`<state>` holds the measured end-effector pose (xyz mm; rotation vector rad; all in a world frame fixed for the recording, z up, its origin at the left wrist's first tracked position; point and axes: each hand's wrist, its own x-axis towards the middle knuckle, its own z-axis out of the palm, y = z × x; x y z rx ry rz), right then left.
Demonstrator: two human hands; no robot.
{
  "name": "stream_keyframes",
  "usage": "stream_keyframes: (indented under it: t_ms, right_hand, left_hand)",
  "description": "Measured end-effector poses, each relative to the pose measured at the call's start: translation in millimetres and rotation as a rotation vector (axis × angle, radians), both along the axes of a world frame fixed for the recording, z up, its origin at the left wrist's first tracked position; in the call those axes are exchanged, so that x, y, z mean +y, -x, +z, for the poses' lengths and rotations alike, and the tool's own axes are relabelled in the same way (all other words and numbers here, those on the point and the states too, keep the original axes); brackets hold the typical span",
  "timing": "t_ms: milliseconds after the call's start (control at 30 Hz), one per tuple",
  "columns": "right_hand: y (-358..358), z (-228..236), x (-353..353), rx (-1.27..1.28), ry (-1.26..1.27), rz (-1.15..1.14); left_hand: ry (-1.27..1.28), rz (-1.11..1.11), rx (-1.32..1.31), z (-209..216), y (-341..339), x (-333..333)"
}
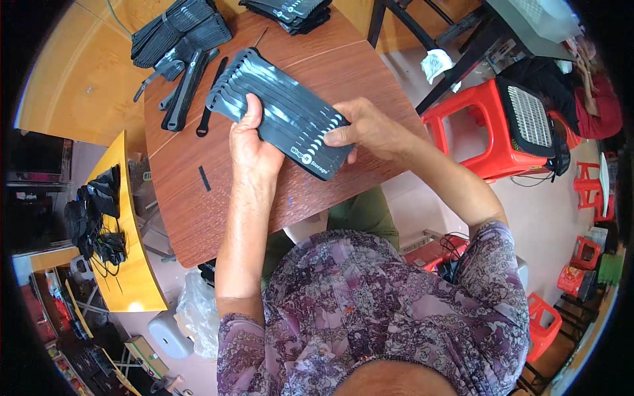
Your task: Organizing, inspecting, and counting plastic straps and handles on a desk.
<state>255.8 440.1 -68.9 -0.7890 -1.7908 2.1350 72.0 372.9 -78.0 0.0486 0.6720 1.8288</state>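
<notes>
Above the brown wooden table [370, 72] I hold a fanned stack of flat black straps [284, 99] with both hands. Holes line the straps' far, rounded ends, and white printing marks their near ends. My left hand [254, 145] grips the stack from its left side, thumb on top and fingers hidden beneath. At the right end, my right hand [366, 129] pinches the straps with its thumb over the printed part. Left of the stack lie a single loose black strap [212, 99] and a few more straps [185, 92]. A short black strip [205, 178] rests nearer me.
A bundle of black straps [178, 33] and another pile [290, 13] sit at the table's far side. Beside it on the left stands a yellow table [135, 264] with black items. Red stools [462, 125] and a seated person [598, 105] are to the right.
</notes>
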Motion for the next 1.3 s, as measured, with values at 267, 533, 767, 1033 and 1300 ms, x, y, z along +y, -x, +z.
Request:
stream_keyframes:
  t_ms: [267, 533, 767, 1033, 1300]
  right_hand:
    - [0, 5, -8, -0.013, -0.008, -0.105]
    - [-23, 23, -23, -0.235, -0.035, 0.054]
    - [-41, 20, -10, -0.294, -0.027, 0.217]
    - [-54, 37, 12, -0.460, -0.022, 0.223]
    - [-49, 31, 18, -0.273, 0.211, 0.041]
  left_hand:
    - [-0.013, -0.039, 0.105, 8, -1, -4]
    - [0.059, -0.006, 0.130, 1, 1, -41]
    - [0.265, -0.192, 0.487, 13, 27, -76]
    - [0.329, -0.455, 0.574, 24, 32, -45]
    - [0.220, -0.353, 0.713, 33, 37, -5]
